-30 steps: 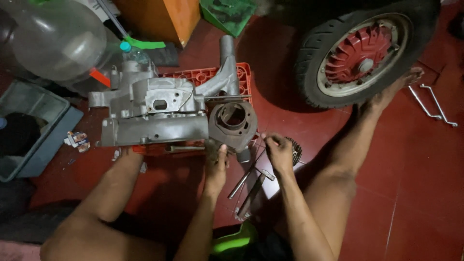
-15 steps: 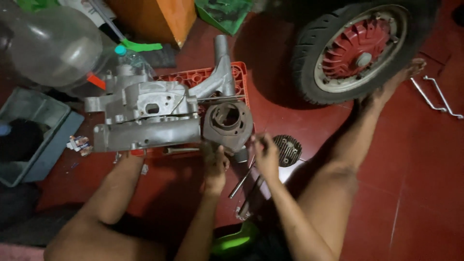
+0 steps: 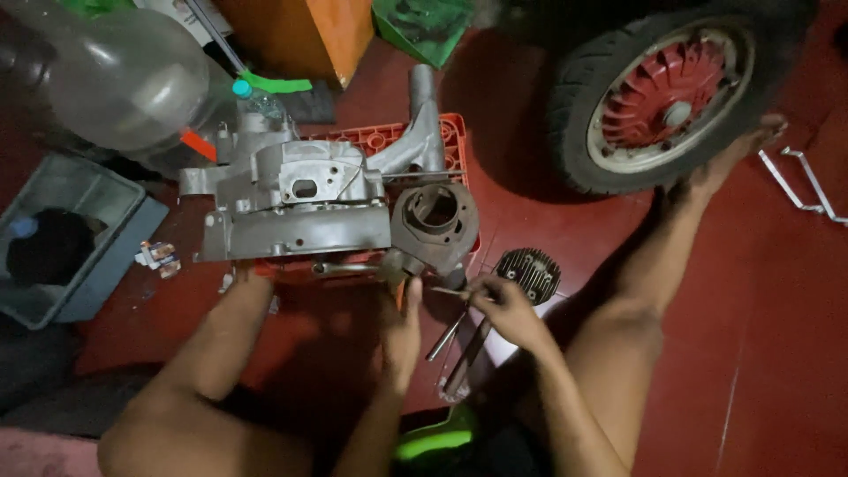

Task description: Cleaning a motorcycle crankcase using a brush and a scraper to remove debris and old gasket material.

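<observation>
Right hand: fingers curled, pinching a thin rod that points left toward the cylinder. Forearm runs back down-right toward the body.

Left hand: flat-ish, fingers extended upward, tips at the underside of the cylinder; whether it grips anything there cannot be told. Forearm comes straight up from the bottom edge.

Cylinder: grey, round, bore facing the camera, seated at the right end of the engine case. Case is grey cast metal, lying across an orange crate.

Just right of the right hand: finned cylinder head on the floor. Below the hands: two long tools lying side by side on a pale sheet.

Containers: grey bin at left, something dark and round inside, too dim to identify. Large clear bottle upper left, lying over the bin's far side. Orange box and green tray at the top edge.

Surface: glossy red floor. Person sits on it, legs spread either side of the work; right foot rests against a tyre on a red wheel. Bent metal bracket far right. Lighting dim.
</observation>
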